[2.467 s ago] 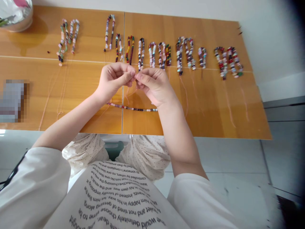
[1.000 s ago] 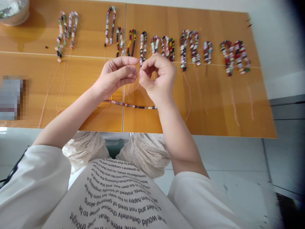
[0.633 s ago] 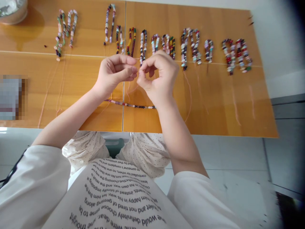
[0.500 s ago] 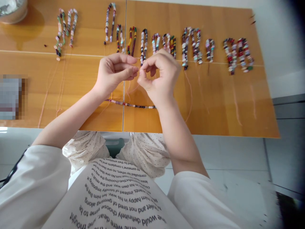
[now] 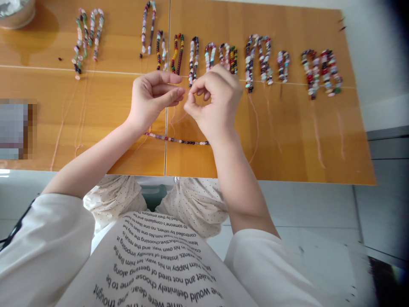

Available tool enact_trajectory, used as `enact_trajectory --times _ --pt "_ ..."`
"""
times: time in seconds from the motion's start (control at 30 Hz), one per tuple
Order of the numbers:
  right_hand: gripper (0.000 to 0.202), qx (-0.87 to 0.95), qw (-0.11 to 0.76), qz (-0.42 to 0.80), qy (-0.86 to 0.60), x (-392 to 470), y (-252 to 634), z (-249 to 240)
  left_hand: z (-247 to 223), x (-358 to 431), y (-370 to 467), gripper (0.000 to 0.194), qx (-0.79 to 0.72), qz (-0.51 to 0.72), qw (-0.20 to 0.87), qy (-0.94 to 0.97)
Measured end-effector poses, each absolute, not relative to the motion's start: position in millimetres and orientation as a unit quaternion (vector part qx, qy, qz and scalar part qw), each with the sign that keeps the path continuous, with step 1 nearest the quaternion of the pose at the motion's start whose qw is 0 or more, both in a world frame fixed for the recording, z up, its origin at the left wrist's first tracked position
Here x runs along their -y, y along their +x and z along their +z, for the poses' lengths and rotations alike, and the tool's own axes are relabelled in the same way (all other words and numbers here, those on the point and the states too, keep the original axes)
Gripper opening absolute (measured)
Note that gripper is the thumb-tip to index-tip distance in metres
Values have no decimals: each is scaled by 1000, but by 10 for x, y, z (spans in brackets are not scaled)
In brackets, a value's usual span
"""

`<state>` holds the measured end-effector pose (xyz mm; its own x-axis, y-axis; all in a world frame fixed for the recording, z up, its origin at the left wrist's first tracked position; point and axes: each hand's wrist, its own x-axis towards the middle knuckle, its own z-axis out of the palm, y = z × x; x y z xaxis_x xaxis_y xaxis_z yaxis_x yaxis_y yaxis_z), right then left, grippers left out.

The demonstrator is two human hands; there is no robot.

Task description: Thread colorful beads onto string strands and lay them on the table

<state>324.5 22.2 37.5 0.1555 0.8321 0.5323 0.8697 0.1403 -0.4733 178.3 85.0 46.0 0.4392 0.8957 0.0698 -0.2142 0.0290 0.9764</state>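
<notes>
Over the middle of the table my left hand and my right hand face each other, fingertips a small gap apart. Thumb and fingers of the left are pinched together; what lies between them is too small to make out. My right hand pinches at thumb and forefinger, and a thin pink thread runs down below the fingertips, apparently from this pinch. Beneath the hands a string of small mixed beads lies stretched across the table, its right end hidden behind my right forearm.
Several looped bead strands lie along the far half of the wooden table. More strands lie at right and others at left, with loose pink thread tails. A bowl stands at the far left corner; a blurred-out object sits left.
Both hands keep nearly the same pinched pose, with only a tiny shift at the fingertips. The view has moved very slightly; the bead strands lie as before.
</notes>
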Motion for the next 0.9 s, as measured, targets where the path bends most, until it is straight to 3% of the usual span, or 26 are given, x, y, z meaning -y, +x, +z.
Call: enact_trajectory --times 0.4,0.9 --pt "20 655 348 -78 -666 -237 3258 354 379 -851 1784 25 -286 425 620 595" --pt "24 618 437 1 -653 -206 3194 346 394 -817 1793 22 -301 429 630 573"
